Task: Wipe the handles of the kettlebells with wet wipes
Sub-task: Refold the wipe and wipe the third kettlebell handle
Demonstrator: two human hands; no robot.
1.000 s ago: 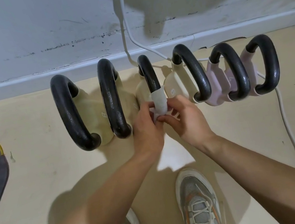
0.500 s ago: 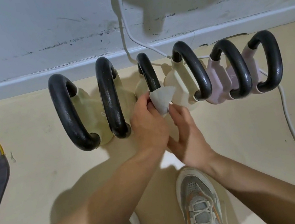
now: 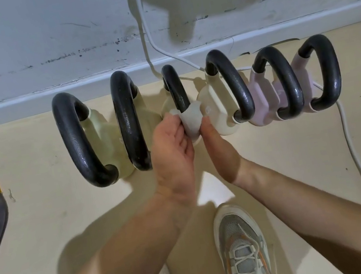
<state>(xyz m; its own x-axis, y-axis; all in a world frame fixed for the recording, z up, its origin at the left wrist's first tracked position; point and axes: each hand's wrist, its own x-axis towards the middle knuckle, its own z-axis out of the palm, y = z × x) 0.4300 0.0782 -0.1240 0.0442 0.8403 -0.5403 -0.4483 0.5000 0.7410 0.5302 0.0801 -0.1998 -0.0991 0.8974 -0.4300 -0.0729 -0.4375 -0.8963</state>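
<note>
Wipe [image 3: 190,121]: soft, limp, probably slippery; left hand [image 3: 171,148] and right hand [image 3: 219,152] each pinch it in their grip around the rigid handle [image 3: 175,87]; kettlebell [image 3: 164,108] likely heavy, steady.

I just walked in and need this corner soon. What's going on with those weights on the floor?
A person is wiping kettlebell handles. The left hand and the right hand both hold a wet wipe wrapped around the near end of the third handle from the left. It belongs to one of six kettlebells lined up along the wall. No hand is on the other five handles at this moment.
</note>
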